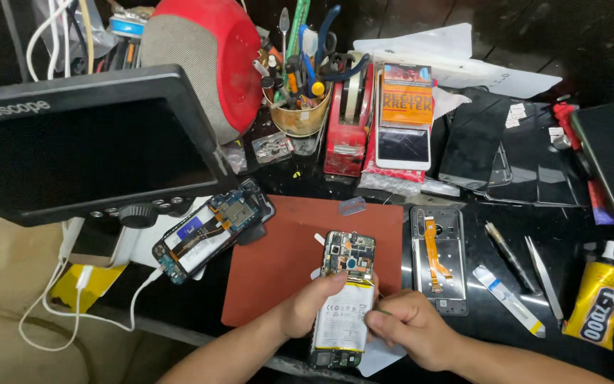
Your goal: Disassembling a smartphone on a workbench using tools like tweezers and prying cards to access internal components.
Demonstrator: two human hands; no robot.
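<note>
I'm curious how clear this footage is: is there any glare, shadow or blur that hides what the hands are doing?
Head view: the opened phone under the left hand and right hand is evenly lit and sharp; the glossy black table gives soft reflections near the tweezers; the microscope screen is dark, with faint sheen; the far right corner falls into shadow; the edges bend slightly from the wide lens.

Light falls from above, bright and even over the red mat (278, 263), which shows only faint shadows. Behind the mat, the dark surface (534, 43) sinks toward black. Right of the mat, glare streaks the glossy black phone screens (506, 142). Left of it, the monitor (79, 149) bows slightly with wide-angle distortion. Focus is fairly sharp throughout.
</note>
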